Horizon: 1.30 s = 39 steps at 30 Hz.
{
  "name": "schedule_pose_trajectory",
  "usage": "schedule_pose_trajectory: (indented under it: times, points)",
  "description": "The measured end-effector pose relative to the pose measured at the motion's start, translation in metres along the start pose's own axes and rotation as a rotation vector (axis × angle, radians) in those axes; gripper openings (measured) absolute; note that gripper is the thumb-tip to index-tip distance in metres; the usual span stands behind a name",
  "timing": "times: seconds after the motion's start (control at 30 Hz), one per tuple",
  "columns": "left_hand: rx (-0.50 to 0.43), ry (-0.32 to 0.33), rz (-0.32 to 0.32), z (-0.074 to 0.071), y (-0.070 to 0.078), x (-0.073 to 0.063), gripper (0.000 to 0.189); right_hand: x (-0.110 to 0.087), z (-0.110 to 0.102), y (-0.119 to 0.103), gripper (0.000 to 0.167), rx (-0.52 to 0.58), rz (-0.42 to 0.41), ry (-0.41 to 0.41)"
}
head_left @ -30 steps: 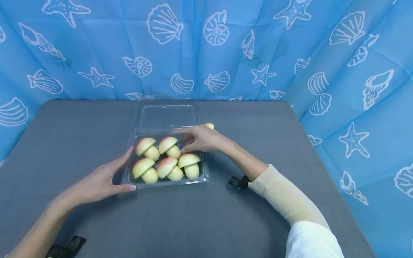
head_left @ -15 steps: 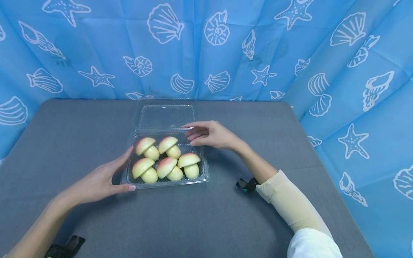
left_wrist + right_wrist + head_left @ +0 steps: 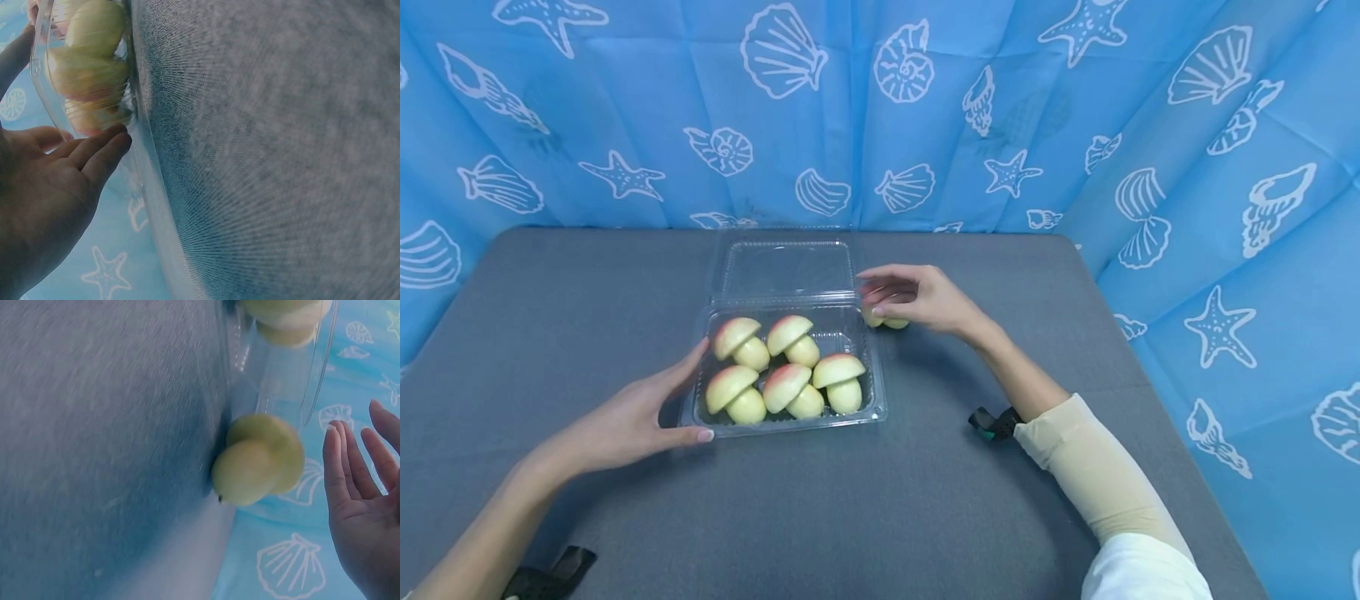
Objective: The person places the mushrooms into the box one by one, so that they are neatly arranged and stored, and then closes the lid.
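Note:
A clear plastic clamshell box [image 3: 878, 383] holds several pale yellow, mushroom-shaped pieces [image 3: 786, 386] with red-tinged caps; its lid [image 3: 787, 271] lies folded back. At the box's left side is my left hand [image 3: 617, 423], thumb and fingers spread along the wall. The left wrist view shows those fingers [image 3: 103, 156] straight at the box's edge. My right hand [image 3: 936, 302] hovers over a loose mushroom-shaped piece [image 3: 895, 322] beside the box's back right corner, partly hiding it. In the right wrist view, this hand [image 3: 369, 506] stands apart from the loose piece [image 3: 247, 472], holding nothing.
Everything rests on a grey cloth-covered table [image 3: 820, 517]. Blue curtains [image 3: 865, 125] with white shell and starfish prints hang behind it and along the right. A black strap [image 3: 992, 423] shows at the right wrist, another [image 3: 561, 575] at the left.
My right hand has moved from over the box's back right compartment out to the right, over the loose piece beside it. The left hand has stayed at the box.

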State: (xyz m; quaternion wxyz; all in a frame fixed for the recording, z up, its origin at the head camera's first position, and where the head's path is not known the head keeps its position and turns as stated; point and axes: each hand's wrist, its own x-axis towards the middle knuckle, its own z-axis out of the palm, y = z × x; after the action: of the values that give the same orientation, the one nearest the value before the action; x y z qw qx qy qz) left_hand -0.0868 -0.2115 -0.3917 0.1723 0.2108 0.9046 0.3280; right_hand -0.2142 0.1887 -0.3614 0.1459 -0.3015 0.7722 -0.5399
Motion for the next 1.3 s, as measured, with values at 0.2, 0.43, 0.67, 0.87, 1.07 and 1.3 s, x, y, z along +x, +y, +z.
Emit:
schedule_pose_trajectory:
  times: [0.2,0.43,0.67,0.87,1.07,1.3]
  points:
    - [0.011,0.001,-0.002,0.0,-0.001,0.0,0.114,-0.003,-0.011,0.006,0.05,-0.042,-0.009,0.036]
    - [-0.001,-0.011,-0.011,0.001,0.0,0.001,0.115,-0.01,-0.018,-0.007,0.047,-0.109,-0.025,0.066]
    - [-0.006,-0.017,-0.011,0.0,0.0,0.001,0.115,-0.012,-0.026,0.01,0.048,-0.224,-0.009,0.065]
    - [-0.001,-0.012,-0.009,0.0,0.0,0.002,0.115,-0.006,-0.034,0.04,0.055,-0.196,0.013,0.015]
    - [-0.001,-0.01,-0.005,0.0,0.0,0.001,0.114,-0.004,-0.035,0.051,0.069,-0.171,0.034,-0.062]
    - [-0.002,-0.012,-0.007,0.0,0.001,0.002,0.115,-0.003,-0.027,0.058,0.077,-0.19,0.063,-0.098]
